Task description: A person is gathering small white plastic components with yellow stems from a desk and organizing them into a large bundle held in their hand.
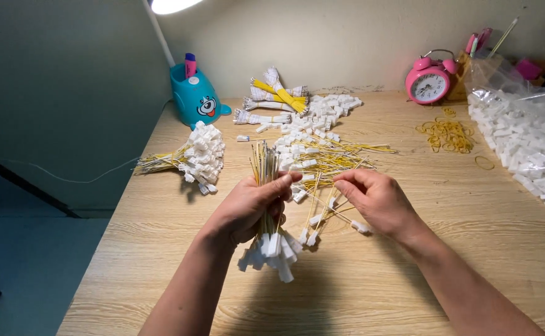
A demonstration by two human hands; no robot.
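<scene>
My left hand (pixel 247 208) grips an upright bundle of thin yellow wires (pixel 265 165); their white plastic connectors (pixel 272 252) hang below my fist. My right hand (pixel 375 198) is just to the right, fingers pinched on a single yellow wire (pixel 322 202) that runs toward the bundle, its white connector (pixel 359 226) lying by my palm. Behind both hands a loose heap of yellow wires with white connectors (pixel 313 152) is spread on the wooden table (pixel 446 261).
A tied bundle of wires with connectors (pixel 191 158) lies at left. Finished bundles (pixel 275 96) sit at the back beside a teal pen holder (pixel 194 96). A pink alarm clock (pixel 429 81), yellow rubber bands (pixel 449 134) and a clear bag of white connectors (pixel 527 140) stand at right.
</scene>
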